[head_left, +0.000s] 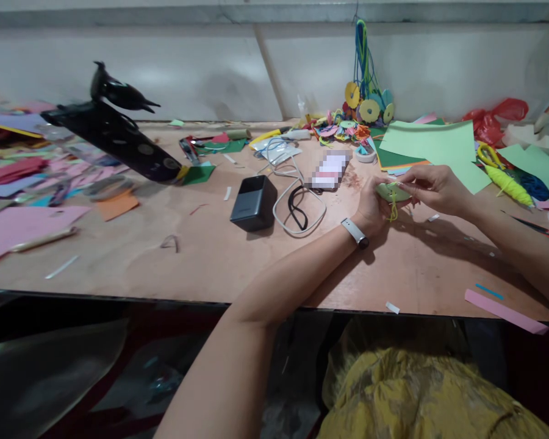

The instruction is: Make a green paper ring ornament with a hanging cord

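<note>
I see my left hand and right hand together over the table, both pinching one green disc with one yellow cord dangling. One black box, one phone and one white cable lie left of it.

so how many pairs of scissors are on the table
1 that I can make out: yellow-handled scissors at the right, on the green paper sheets beyond the right hand. More may be hidden in the paper clutter at left.
</note>
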`<action>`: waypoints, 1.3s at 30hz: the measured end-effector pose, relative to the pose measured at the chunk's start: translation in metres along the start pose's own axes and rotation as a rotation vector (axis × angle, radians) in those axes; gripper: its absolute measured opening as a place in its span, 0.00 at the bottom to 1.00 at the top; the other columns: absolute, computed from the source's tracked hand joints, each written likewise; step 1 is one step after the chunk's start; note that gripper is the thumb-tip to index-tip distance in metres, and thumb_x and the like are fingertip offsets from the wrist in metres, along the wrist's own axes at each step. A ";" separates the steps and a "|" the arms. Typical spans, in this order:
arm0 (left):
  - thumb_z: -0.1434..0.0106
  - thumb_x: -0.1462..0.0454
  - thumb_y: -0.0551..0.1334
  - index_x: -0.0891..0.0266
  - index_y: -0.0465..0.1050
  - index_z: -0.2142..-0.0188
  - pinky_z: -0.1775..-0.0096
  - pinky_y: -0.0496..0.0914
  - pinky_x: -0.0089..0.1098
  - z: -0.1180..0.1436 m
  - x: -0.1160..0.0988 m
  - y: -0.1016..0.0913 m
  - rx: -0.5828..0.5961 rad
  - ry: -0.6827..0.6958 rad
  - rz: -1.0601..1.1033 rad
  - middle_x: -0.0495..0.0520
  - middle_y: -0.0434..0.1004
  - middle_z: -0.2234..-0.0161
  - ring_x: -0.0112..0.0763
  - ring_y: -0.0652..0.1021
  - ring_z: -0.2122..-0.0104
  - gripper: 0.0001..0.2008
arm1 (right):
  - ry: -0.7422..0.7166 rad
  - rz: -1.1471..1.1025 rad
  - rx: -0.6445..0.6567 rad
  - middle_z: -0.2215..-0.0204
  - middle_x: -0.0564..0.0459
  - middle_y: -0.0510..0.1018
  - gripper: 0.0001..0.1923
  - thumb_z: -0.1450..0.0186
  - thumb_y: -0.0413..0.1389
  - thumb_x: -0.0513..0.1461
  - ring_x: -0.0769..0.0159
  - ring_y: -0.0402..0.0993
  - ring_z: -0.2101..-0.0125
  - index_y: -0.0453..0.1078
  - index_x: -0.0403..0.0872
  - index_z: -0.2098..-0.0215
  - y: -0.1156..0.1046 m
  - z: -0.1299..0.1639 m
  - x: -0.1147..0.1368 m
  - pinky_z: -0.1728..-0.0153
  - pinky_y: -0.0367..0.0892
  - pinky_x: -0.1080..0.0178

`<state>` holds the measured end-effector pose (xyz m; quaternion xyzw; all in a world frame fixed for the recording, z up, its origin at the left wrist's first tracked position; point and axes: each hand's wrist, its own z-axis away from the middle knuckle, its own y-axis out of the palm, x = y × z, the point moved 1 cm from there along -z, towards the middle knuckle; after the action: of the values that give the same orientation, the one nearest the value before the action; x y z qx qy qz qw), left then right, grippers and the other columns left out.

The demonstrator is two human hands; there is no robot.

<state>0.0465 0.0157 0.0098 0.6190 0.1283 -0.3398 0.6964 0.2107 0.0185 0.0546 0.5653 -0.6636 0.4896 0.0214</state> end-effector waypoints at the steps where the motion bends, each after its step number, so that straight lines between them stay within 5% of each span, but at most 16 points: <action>1: 0.39 0.62 0.62 0.59 0.73 0.70 0.53 0.79 0.39 0.000 0.000 0.000 0.002 0.000 -0.006 0.50 0.78 0.76 0.36 0.84 0.64 0.05 | 0.001 0.000 0.000 0.73 0.54 0.80 0.15 0.29 0.62 0.50 0.67 0.72 0.73 0.81 0.48 0.62 0.000 0.000 0.000 0.73 0.65 0.63; 9: 0.41 0.59 0.63 0.59 0.74 0.67 0.54 0.79 0.42 -0.004 0.005 -0.001 -0.028 -0.019 0.061 0.51 0.80 0.74 0.40 0.85 0.63 0.06 | -0.003 0.021 -0.019 0.72 0.53 0.82 0.15 0.28 0.61 0.50 0.68 0.72 0.74 0.81 0.47 0.62 0.001 0.000 0.003 0.74 0.64 0.64; 39: 0.39 0.61 0.62 0.60 0.71 0.72 0.56 0.77 0.36 -0.005 0.007 0.001 -0.085 0.030 0.073 0.49 0.76 0.75 0.32 0.79 0.71 0.06 | -0.162 0.219 -0.071 0.69 0.51 0.83 0.11 0.26 0.57 0.42 0.67 0.73 0.73 0.81 0.47 0.60 0.008 0.004 0.004 0.70 0.65 0.63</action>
<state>0.0537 0.0183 0.0054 0.5981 0.1305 -0.2991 0.7320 0.2056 0.0118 0.0497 0.5259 -0.7379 0.4179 -0.0659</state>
